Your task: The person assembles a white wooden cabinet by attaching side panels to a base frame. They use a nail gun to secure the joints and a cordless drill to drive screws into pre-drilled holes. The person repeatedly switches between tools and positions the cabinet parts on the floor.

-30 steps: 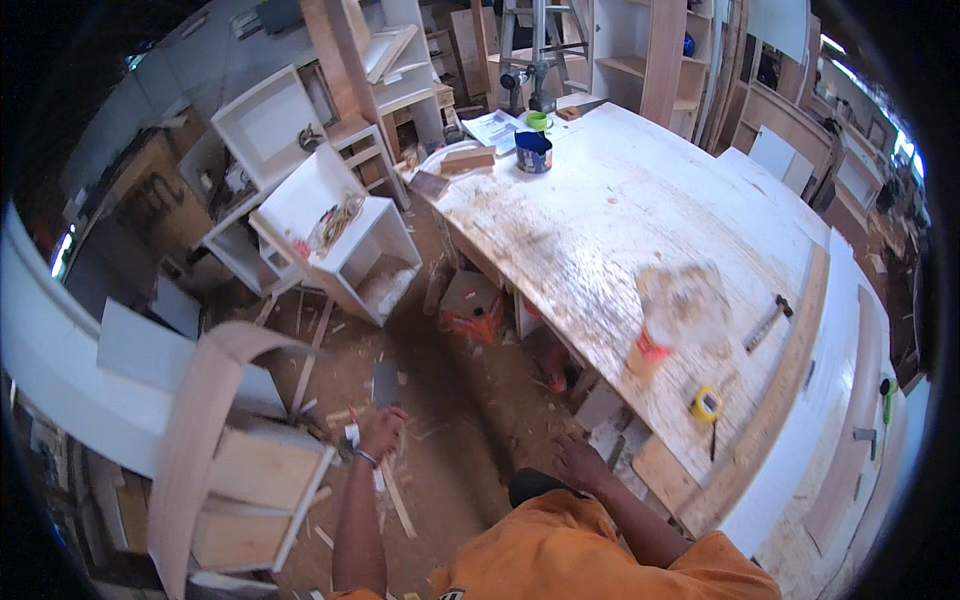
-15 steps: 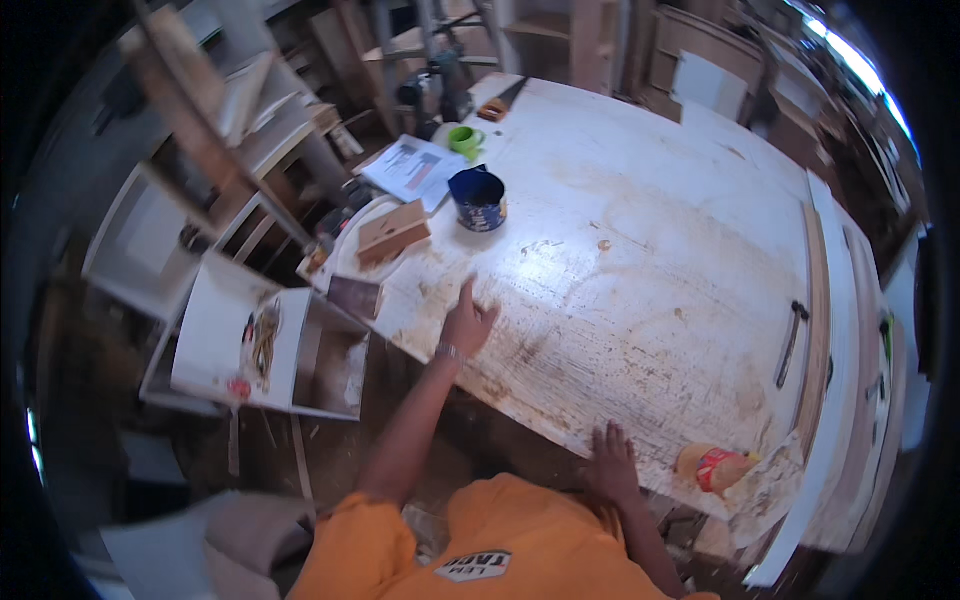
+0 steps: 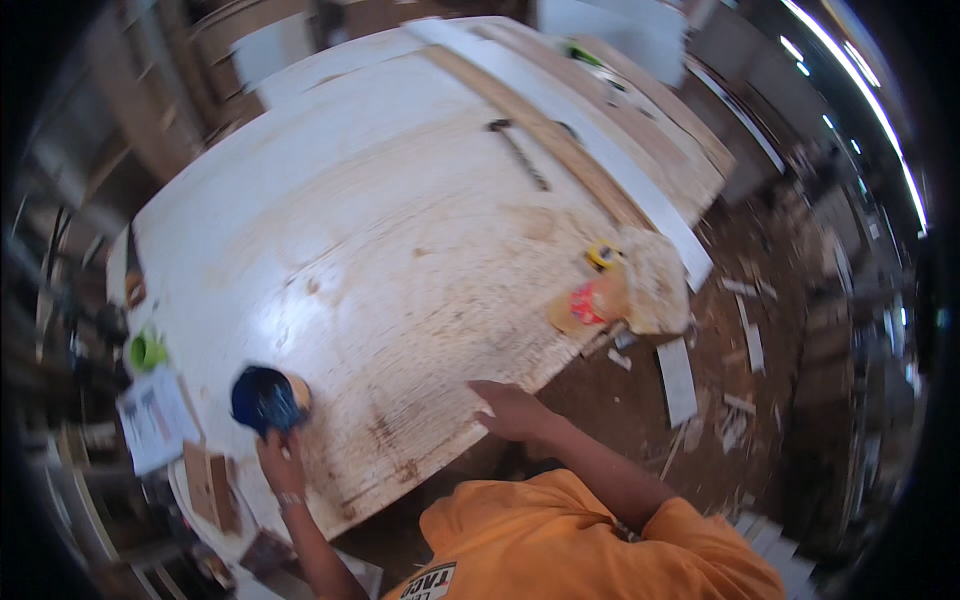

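A dark blue plastic container (image 3: 268, 396) with an open top and pale patches on its outside stands near the left end of the white worktable (image 3: 390, 240). My left hand (image 3: 281, 462) is at its near rim, fingers closed against it; the fingertips are partly blurred. A wooden block (image 3: 209, 488) lies just left of my left wrist. My right hand (image 3: 508, 410) is over the table's near edge with its fingers stretched out, holding nothing. Some way beyond it lies a tan bag or packet with a red label (image 3: 585, 303).
Left of the container are a green cup (image 3: 148, 350) and printed papers (image 3: 158, 420). A hammer (image 3: 520, 155), a yellow tape measure (image 3: 601, 255) and long boards (image 3: 570, 150) lie toward the far right. Wood offcuts (image 3: 677, 380) litter the floor at right.
My view has swung to the right. My left hand has gone from pointing over the table to the blue container's rim. My right hand has lifted from lying on the tabletop.
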### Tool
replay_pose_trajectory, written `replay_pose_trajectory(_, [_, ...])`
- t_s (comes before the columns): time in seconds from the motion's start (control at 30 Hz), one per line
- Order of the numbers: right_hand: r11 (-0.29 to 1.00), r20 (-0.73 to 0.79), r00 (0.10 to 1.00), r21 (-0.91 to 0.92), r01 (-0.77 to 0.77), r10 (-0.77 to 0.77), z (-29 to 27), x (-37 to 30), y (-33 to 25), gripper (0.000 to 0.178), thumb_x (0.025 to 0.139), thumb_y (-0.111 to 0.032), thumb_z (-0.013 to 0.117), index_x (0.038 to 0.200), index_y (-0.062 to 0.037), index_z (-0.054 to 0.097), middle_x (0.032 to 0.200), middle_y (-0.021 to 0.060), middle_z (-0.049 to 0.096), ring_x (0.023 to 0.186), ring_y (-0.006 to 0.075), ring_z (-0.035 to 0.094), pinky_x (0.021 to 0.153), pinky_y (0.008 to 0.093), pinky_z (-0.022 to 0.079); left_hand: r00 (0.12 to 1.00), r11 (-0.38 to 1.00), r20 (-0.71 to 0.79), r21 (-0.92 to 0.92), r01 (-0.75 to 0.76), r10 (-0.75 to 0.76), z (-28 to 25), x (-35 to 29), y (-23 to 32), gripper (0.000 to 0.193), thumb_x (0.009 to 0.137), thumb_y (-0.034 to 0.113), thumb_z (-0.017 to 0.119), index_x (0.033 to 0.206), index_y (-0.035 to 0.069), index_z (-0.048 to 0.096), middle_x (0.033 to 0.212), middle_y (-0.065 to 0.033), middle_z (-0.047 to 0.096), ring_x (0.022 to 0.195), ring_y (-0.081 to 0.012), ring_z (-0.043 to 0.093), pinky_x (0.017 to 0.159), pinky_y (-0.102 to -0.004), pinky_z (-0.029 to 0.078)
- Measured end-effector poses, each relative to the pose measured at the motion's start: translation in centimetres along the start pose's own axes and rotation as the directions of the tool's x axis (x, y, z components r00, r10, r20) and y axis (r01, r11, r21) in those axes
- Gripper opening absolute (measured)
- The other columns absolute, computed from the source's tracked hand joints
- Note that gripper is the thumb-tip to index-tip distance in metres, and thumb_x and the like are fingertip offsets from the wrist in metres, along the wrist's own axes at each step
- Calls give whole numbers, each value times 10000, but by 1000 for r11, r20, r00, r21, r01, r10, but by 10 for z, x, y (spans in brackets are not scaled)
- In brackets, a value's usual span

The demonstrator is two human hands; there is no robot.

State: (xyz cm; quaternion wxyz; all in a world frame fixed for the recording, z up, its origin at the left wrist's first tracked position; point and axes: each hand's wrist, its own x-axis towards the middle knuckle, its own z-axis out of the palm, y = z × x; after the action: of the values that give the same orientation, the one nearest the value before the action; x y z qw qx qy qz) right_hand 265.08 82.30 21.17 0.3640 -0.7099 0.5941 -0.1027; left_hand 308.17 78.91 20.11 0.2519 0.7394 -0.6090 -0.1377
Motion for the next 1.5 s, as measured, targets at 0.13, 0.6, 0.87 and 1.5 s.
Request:
replay_pose_trajectory(0.13, [950, -171, 961, 189, 247, -216, -15, -15, -69, 425, 932, -229, 585, 1310, -37, 549, 1244, 207, 597, 1175, 384, 564, 1002, 432, 465, 935, 964, 236, -93, -248, 263, 7, -76, 52, 175, 793, 59, 757, 872, 31, 604, 921, -202, 553, 866, -409, 558, 758, -476, 447])
replay_pose_trajectory(0.6, [955, 64, 963, -159, -251, 264, -47, -299, 223, 348, 798, -171, 623, 1071, 37, 680, 1054, 245, 688, 979, 393, 676, 855, 444, 547, -98, 336, 573, -602, -724, 814, 217, -292, 409, 171, 861, 243, 701, 945, 117, 623, 883, -160, 561, 817, -363, 598, 721, -442, 516])
replay_pose_trajectory(0.87, [805, 132, 853, 285, -520, 504, -103, -423, 424, 417, 769, -218, 657, 1086, 52, 672, 1077, 268, 685, 1035, 382, 666, 878, 456, 537, -360, 372, 732, -629, -682, 579, 329, -379, 631, 254, 891, 324, 681, 983, 94, 626, 957, -189, 575, 879, -406, 617, 761, -461, 520])
replay_pose_trajectory(1.5, [485, -27, 677, 718, -499, 735, -468, -609, 884, 470, 849, -369, 668, 1151, -7, 673, 1121, 275, 675, 1049, 418, 641, 908, 455, 500, -800, 90, 410, -906, -414, 437, 739, -469, 1219, 288, 919, 307, 655, 1022, 46, 591, 1017, -219, 561, 934, -417, 598, 813, -484, 493])
